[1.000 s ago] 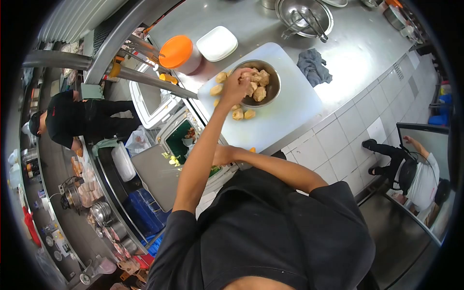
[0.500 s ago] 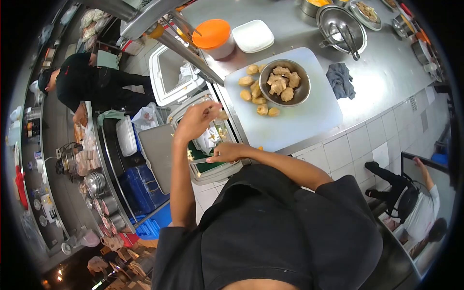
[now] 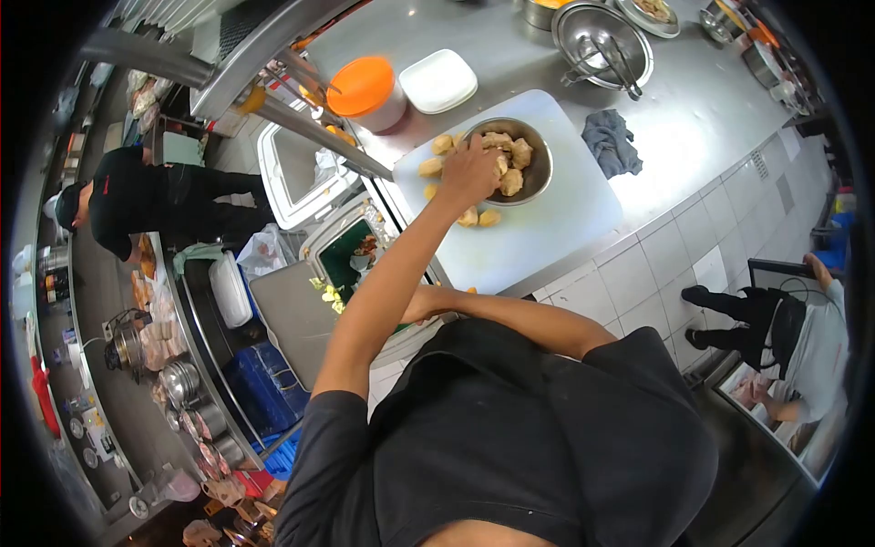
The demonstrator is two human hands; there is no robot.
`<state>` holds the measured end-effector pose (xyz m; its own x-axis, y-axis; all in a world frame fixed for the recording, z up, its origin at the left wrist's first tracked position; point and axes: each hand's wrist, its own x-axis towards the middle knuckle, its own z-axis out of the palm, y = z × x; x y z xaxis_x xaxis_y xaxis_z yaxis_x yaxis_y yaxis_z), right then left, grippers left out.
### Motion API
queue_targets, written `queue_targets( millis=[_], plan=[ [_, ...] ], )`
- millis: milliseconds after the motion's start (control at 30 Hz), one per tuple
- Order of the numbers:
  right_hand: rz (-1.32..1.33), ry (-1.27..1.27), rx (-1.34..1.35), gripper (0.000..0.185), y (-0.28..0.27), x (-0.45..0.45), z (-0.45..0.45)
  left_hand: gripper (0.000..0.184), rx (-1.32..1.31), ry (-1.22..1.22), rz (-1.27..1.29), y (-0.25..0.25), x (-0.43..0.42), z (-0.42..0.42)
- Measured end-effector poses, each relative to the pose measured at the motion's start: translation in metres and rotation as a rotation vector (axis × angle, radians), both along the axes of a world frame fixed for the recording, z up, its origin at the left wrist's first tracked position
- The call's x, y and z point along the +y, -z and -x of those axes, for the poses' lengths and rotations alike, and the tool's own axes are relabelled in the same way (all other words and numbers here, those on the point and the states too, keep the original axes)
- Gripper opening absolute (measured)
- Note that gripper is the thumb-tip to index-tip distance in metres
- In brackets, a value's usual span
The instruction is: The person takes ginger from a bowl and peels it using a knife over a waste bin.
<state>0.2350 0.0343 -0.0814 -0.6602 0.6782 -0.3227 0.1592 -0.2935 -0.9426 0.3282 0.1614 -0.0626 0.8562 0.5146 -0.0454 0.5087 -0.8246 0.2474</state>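
My left hand (image 3: pixel 469 171) reaches over the near-left rim of a steel bowl (image 3: pixel 544 173). Its fingers are bent round a piece of ginger (image 3: pixel 500 164) among several knobbly brown pieces of ginger (image 3: pixel 518 153). Paler, yellowish ginger pieces (image 3: pixel 489 218) lie on the white cutting board (image 3: pixel 574 219) to the left of and below the bowl; my hand covers some of them. My right hand (image 3: pixel 419 305) is low beside the waste bin, behind my left forearm. Its fingers are hidden, and I cannot see what it holds.
A waste bin (image 3: pixel 314 244) with scraps stands left of the counter. Behind the board are an orange-lidded tub (image 3: pixel 365 87) and a white container (image 3: pixel 438 80). A grey cloth (image 3: pixel 612 143) and steel bowl with tongs (image 3: pixel 629 68) lie rightward. Two other people work nearby.
My left hand has moved from above the waste bin to the steel bowl. My right hand, which showed a thin blade-like tool over the bin, is now mostly covered by my left forearm.
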Motion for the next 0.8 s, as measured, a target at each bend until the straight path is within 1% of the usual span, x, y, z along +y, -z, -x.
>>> queue_targets(
  millis=[33, 100, 133, 167, 200, 233, 267, 300, 333, 367, 400, 433, 467, 500, 533, 567, 600, 633, 667, 700, 733, 767, 800],
  plan=[
    [-0.031, 0.024, 0.009, 0.041, -0.001, 0.000, -0.003, 0.051, -0.002, 0.008, 0.000, 0.004, 0.001, -0.002],
    [-0.064, 0.053, 0.020, 0.040, -0.002, 0.001, -0.009, 0.052, -0.007, 0.068, -0.129, 0.011, 0.003, -0.002],
    [-0.020, 0.037, 0.001, 0.040, -0.009, 0.002, -0.014, 0.052, -0.008, 0.073, -0.130, 0.013, 0.003, -0.001],
    [0.024, 0.016, -0.018, 0.040, -0.014, 0.001, -0.016, 0.052, -0.071, 0.062, -0.100, 0.015, 0.002, 0.002],
    [0.020, 0.012, -0.021, 0.040, -0.007, 0.001, -0.013, 0.052, -0.136, 0.046, -0.072, 0.016, 0.003, 0.004],
    [-0.020, 0.072, 0.051, 0.039, 0.008, 0.001, -0.007, 0.052, -0.142, 0.038, -0.080, 0.009, 0.004, 0.008],
    [-0.057, 0.125, 0.124, 0.039, 0.019, 0.001, -0.002, 0.054, -0.148, -0.046, 0.055, -0.002, 0.002, 0.013],
    [-0.060, 0.107, 0.121, 0.039, 0.031, 0.002, 0.003, 0.055, -0.155, -0.133, 0.190, -0.012, -0.001, 0.020],
    [-0.058, 0.126, 0.121, 0.043, 0.040, 0.003, 0.007, 0.055, -0.160, -0.153, 0.188, -0.026, -0.005, 0.031],
    [-0.057, 0.141, 0.120, 0.048, 0.039, 0.004, 0.008, 0.054, -0.371, -0.273, 0.431, -0.040, -0.010, 0.046],
    [-0.060, 0.111, 0.116, 0.048, 0.038, 0.008, 0.006, 0.052, -0.591, -0.391, 0.667, -0.051, -0.010, 0.064],
    [0.019, 0.085, -0.044, 0.048, 0.024, 0.010, 0.001, 0.046, -0.736, -0.357, 0.818, -0.046, -0.006, 0.090],
    [0.092, 0.052, -0.206, 0.049, 0.011, 0.010, -0.003, 0.040, -0.884, -0.428, 1.022, -0.061, -0.012, 0.118],
    [0.164, 0.129, -0.167, 0.051, 0.003, 0.008, -0.005, 0.036, -1.045, -0.494, 1.217, -0.082, -0.023, 0.146],
    [0.237, 0.198, -0.128, 0.053, -0.003, 0.007, -0.008, 0.034, -1.199, -0.554, 1.271, -0.092, -0.036, 0.173],
    [0.235, 0.243, -0.076, 0.056, -0.011, 0.006, -0.012, 0.034, -1.362, -0.614, 1.316, -0.100, -0.049, 0.197],
    [0.042, 0.316, -0.017, 0.057, 0.009, 0.005, -0.009, 0.035, -1.420, -0.745, 1.300, -0.106, -0.060, 0.215],
    [0.134, 0.363, -0.157, 0.058, -0.023, 0.006, -0.012, 0.035, -1.466, -0.789, 1.261, -0.105, -0.066, 0.232],
    [0.030, 0.365, -0.116, 0.054, -0.002, 0.011, -0.011, 0.034, -1.500, -0.827, 1.269, -0.103, -0.075, 0.248],
    [-0.039, 0.389, -0.203, 0.052, -0.018, 0.012, -0.012, 0.034, -1.532, -0.855, 1.282, -0.099, -0.084, 0.259],
    [-0.139, 0.406, -0.189, 0.050, -0.033, 0.014, -0.011, 0.033, -1.572, -0.966, 1.257, -0.101, -0.091, 0.259],
    [-0.236, 0.428, -0.174, 0.050, -0.048, 0.014, -0.010, 0.031, -1.597, -0.959, 1.275, -0.096, -0.095, 0.265],
    [-0.233, 0.391, -0.182, 0.050, -0.065, 0.013, -0.007, 0.033, -1.651, -1.005, 1.278, -0.093, -0.098, 0.266]
  ],
)
